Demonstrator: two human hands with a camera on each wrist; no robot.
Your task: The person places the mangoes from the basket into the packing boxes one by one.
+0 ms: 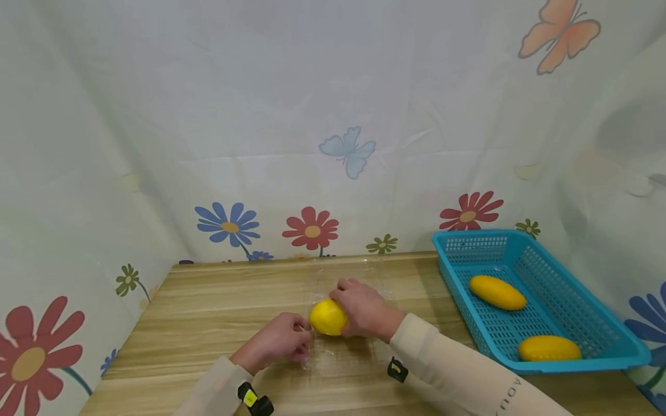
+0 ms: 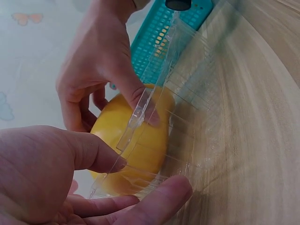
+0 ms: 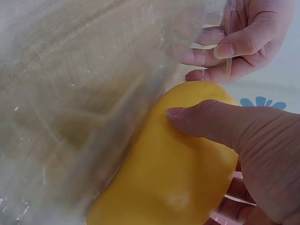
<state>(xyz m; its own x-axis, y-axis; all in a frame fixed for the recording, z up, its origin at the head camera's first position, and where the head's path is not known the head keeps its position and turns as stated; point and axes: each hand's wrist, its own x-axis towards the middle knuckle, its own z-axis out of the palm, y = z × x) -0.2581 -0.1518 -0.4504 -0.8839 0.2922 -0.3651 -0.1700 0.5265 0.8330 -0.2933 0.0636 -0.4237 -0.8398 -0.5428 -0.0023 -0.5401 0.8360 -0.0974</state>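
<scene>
Yellow mango (image 1: 325,317), gripped in the right hand (image 1: 364,310), sits in or just above a clear plastic box (image 1: 340,359), long axis pointing toward the left hand (image 1: 280,340), which pinches the box's left rim.

Soft, diffuse light; glare specks the clear plastic container (image 3: 70,117), blurred in the right-wrist view; the left-wrist view looks dimmer.

Head view forward-down, farther; wrist views close, sharing yellow object (image 3: 168,164).
</scene>
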